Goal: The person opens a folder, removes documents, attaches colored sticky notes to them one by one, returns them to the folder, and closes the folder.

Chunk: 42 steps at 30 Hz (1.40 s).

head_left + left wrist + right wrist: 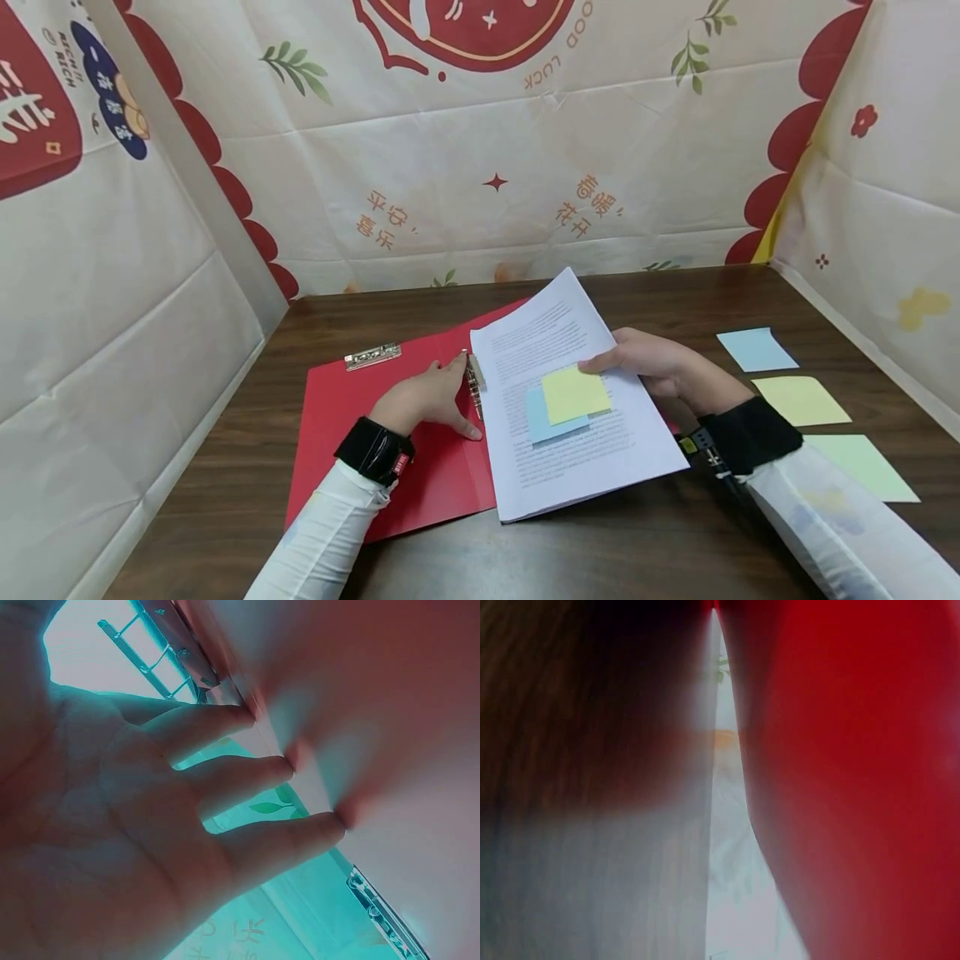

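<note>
Printed sheets (pixel 570 400) are held by the right grip (pixel 652 362) over the red folder (pixel 390 433), mid-counter (pixel 675 550). At nine o'clock, the left grip (pixel 427 400) is laid flat, fingers wide, beside the binder rings (pixel 475 385).

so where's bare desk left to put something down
Bare wood shows along the back of the desk behind the red folder, at its near edge below the paper stack, and left of the folder. The right side is crowded with three loose sticky notes.
</note>
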Each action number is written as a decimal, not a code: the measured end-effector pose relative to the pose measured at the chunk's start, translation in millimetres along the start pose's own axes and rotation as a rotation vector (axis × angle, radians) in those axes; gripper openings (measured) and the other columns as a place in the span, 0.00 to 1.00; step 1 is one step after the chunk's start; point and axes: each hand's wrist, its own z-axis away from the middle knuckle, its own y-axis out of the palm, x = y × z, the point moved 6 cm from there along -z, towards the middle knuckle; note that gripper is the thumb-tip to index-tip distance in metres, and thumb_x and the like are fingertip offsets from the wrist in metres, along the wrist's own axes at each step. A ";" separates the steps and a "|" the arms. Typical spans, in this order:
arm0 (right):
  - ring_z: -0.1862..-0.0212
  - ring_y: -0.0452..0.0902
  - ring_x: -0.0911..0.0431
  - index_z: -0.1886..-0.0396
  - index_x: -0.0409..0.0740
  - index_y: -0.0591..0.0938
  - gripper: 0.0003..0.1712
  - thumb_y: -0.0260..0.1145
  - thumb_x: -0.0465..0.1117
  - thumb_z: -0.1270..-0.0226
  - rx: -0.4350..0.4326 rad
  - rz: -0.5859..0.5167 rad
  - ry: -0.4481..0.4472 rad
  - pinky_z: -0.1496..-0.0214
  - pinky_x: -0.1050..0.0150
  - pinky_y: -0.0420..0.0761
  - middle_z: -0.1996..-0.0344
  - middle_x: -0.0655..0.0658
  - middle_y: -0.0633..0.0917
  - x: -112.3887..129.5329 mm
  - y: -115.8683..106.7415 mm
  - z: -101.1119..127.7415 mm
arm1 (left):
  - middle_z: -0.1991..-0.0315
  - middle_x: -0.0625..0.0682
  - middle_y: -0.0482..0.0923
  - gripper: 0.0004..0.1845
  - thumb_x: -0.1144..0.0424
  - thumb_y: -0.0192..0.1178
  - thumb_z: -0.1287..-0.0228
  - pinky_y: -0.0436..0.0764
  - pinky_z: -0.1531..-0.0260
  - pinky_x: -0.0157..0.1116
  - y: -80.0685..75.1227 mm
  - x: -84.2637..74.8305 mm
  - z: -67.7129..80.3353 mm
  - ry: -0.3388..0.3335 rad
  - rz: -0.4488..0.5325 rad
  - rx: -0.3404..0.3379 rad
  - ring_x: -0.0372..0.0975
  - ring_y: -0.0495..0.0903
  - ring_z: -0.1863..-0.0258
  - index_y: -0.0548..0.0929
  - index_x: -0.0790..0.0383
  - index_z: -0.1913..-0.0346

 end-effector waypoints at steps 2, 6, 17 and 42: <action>0.51 0.93 0.44 0.25 0.34 0.69 0.33 0.67 0.42 0.21 0.004 -0.005 0.000 0.47 0.48 0.91 0.49 0.39 0.91 -0.3 1.4 -1.1 | 0.16 0.61 0.59 0.69 0.49 0.85 0.51 0.72 0.26 0.64 -0.1 0.7 -0.5 0.000 0.003 0.001 0.61 0.50 0.14 0.50 0.58 0.13; 0.51 0.92 0.46 0.18 0.39 0.59 0.39 0.65 0.43 0.21 -0.028 -0.012 0.009 0.46 0.49 0.91 0.47 0.38 0.90 0.9 -1.0 -0.1 | 0.16 0.61 0.59 0.68 0.49 0.85 0.51 0.72 0.26 0.64 0.0 3.4 -1.6 0.000 0.014 0.003 0.60 0.49 0.13 0.50 0.57 0.13; 0.56 0.87 0.49 0.16 0.25 0.41 0.56 0.66 0.46 0.21 -0.197 0.570 0.080 0.59 0.51 0.93 0.34 0.21 0.76 9.7 -8.0 11.5 | 0.17 0.58 0.60 0.69 0.51 0.86 0.53 0.75 0.29 0.64 -0.9 10.2 -7.4 0.026 -0.006 0.008 0.58 0.51 0.14 0.51 0.51 0.13; 0.29 0.72 0.32 0.22 0.40 0.72 0.49 0.82 0.51 0.39 -0.164 1.144 0.056 0.28 0.29 0.73 0.25 0.27 0.73 10.8 22.6 17.9 | 0.16 0.56 0.59 0.69 0.56 0.87 0.55 0.78 0.29 0.61 0.7 0.1 1.1 0.037 -0.052 0.080 0.57 0.48 0.13 0.51 0.52 0.13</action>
